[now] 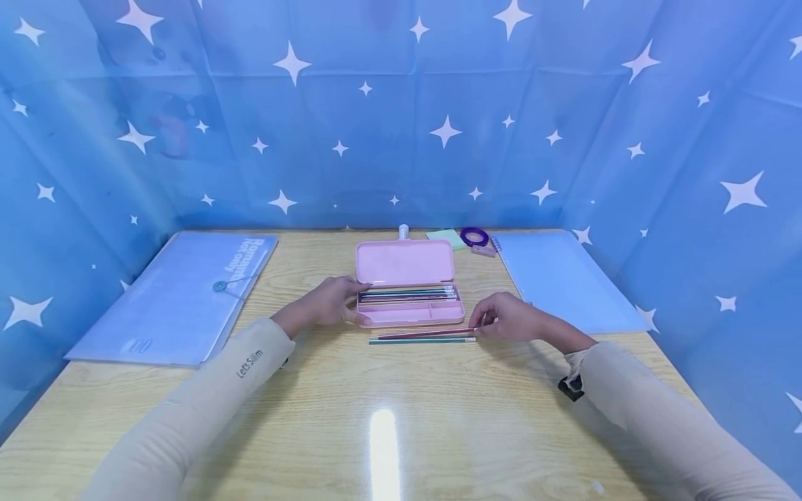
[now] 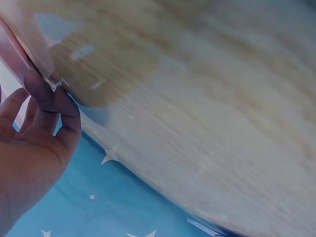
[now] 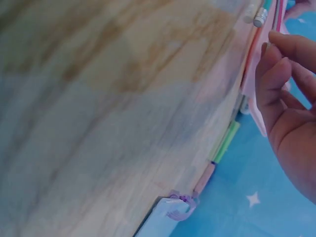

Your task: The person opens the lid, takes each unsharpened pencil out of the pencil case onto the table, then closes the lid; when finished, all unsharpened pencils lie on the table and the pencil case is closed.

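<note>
An opened pink pencil case [image 1: 395,315] lies mid-table, its lid [image 1: 404,261] tipped back. Several pencils [image 1: 407,295] lie side by side in its long rear compartment. My left hand [image 1: 326,300] holds the case's left end, thumb at the front corner and fingers toward the hinge side. My right hand [image 1: 510,316], just off the case's front right corner, pinches the right end of a dark red pencil [image 1: 420,335]. A green pencil [image 1: 413,342] with a pale end lies along the table right in front of it.
A translucent document folder [image 1: 163,292] lies at left, a pale blue spiral notebook [image 1: 564,278] at right. Behind the case are a white cylinder [image 1: 404,232], green sticky notes [image 1: 446,239], purple tape [image 1: 474,236] and a small pinkish block [image 1: 484,250]. A starry curtain [image 1: 376,139] borders the table.
</note>
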Motion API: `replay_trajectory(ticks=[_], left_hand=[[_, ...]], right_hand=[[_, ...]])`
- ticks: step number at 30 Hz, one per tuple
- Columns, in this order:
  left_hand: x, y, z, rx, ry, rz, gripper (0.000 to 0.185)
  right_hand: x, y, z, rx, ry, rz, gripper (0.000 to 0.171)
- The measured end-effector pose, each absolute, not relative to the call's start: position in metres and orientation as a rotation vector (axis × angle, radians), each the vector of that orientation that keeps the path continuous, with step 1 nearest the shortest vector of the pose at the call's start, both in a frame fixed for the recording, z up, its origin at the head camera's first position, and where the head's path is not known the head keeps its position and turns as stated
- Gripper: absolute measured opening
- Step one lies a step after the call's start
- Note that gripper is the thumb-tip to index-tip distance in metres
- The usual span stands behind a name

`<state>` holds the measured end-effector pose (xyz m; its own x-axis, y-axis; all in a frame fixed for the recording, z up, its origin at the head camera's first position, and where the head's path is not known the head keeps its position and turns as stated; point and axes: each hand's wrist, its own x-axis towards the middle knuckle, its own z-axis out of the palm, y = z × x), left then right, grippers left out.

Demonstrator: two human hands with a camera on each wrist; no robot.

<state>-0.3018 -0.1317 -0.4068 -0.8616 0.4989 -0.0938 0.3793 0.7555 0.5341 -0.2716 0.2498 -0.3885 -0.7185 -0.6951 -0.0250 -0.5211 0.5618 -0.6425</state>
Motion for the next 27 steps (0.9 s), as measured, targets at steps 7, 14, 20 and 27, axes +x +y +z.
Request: replay_trajectory(ticks=[7,14,20,27], left_hand=[[-0.3017,-0.1319,-0.4070,0.691,2.728,0.758,0.095],[-0.3027,-0.1325,-0.4077,0.686,2.719,0.773,0.097],[-0.3020,-0.1333,-0.4075,0.706,2.733,0.772,0.099],[-0.3024,-0.1325,-0.4075,0.717,2.734,0.761,0.098]], right_hand=[[-0.2708,0.2465,-0.3925,-1.010,2.547,-0.910,0.007],[-0.2711,0.2424,-0.3953,-1.018,2.535,-0.932,0.012],[-0.2715,0.2409,-0.3956,-1.013,2.523,-0.927,0.013],[-0.2725,0.2413,-0.3965,-0.994,2.510,-0.916,0.015]])
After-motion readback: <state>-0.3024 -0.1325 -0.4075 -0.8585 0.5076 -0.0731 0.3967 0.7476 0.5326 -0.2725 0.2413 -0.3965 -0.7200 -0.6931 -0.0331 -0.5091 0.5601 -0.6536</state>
